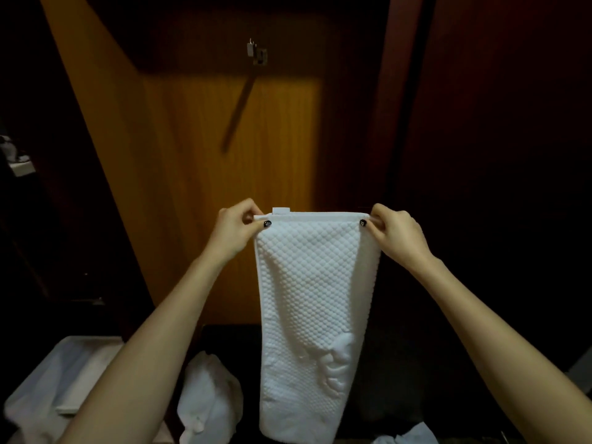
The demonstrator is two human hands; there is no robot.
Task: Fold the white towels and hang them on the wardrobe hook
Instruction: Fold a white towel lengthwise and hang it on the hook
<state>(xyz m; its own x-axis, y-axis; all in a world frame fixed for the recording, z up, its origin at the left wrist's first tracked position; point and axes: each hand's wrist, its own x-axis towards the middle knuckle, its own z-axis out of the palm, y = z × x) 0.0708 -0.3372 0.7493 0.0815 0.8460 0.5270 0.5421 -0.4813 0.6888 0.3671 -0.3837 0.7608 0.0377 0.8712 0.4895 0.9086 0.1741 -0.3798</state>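
Spare towels (pixel 208 402) lie low, dim, perhaps crumpled; your left grip (pixel 235 230) and right grip (pixel 395 233) each pinch a top corner of the hanging white towel (pixel 314 283). Slacken either and the fold spills open before the hook (pixel 256 52), well above.

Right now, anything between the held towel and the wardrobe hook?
Nothing visible. The left hand and right hand pinch the towel by its top corners; only bare wooden panel lies between it and the hook. A dark diagonal streak below the hook: shadow or strap, cannot tell.
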